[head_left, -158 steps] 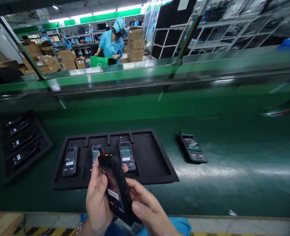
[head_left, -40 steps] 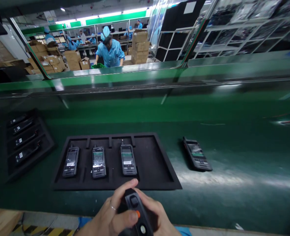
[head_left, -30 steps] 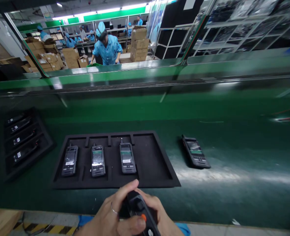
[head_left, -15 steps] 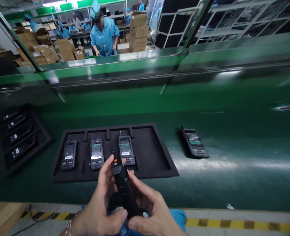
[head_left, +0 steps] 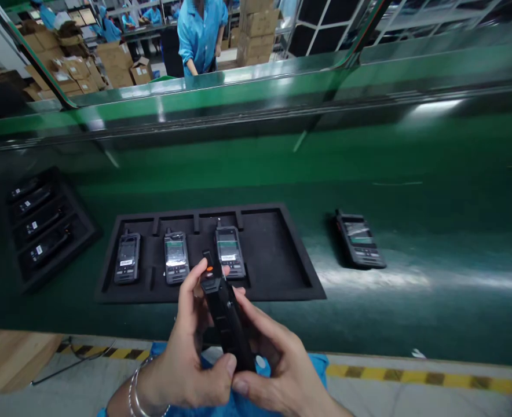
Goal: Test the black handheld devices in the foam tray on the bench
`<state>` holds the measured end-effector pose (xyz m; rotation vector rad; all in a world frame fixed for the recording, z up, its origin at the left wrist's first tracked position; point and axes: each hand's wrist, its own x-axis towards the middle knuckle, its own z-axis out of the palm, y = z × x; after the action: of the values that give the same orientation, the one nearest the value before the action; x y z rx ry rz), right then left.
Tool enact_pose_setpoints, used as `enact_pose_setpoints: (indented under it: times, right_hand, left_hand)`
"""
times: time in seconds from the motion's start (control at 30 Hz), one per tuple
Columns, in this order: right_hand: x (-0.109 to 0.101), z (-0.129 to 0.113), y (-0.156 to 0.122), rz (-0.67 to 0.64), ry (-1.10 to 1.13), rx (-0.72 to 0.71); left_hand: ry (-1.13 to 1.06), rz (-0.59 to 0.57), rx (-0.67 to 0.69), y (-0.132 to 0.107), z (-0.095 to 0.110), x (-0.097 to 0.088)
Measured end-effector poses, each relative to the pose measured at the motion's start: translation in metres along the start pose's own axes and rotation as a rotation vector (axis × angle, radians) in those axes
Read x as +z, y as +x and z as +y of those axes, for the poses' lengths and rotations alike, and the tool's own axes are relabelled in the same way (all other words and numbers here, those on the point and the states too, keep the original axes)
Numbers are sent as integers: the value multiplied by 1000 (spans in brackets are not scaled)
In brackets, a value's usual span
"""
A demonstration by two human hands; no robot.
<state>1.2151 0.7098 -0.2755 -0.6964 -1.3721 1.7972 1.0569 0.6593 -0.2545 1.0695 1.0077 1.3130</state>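
Observation:
Between my two hands is a black handheld radio, turned edge-on, with an orange button near its top. My left hand is closed around its left side, the thumb low on the body. Fingers of my right hand grip the other side, its thumb at the bottom end. Just beyond lies a black foam tray. In it rest three radios with screens facing up: a left one, a middle one and a right one, partly behind my fingertips.
Another radio lies face up on the green bench, right of the tray. At the left sits a second foam tray holding several dark devices with white labels. A round wooden stool stands below. Across the bench is a person in blue.
The view has tilted down and shifted slightly, so the bench and trays sit higher in the picture. Both hands keep the same grip on the radio.

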Motion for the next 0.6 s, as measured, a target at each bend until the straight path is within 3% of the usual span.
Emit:
enact_pose_setpoints:
  times: [0.17, 0.43, 0.5, 0.6]
  right_hand:
    - [1, 1, 3, 19, -7, -19]
    - [-2, 4, 2, 26, -7, 48]
    - [-6, 18, -4, 2, -15, 85]
    - [-23, 58, -19, -17, -63, 100]
  left_hand:
    - [6, 19, -53, 1, 1, 2]
    - [-21, -53, -31, 0, -4, -5]
    - [-54, -27, -42, 2, -6, -7]
    - [-127, -47, -69, 6, -8, -10]
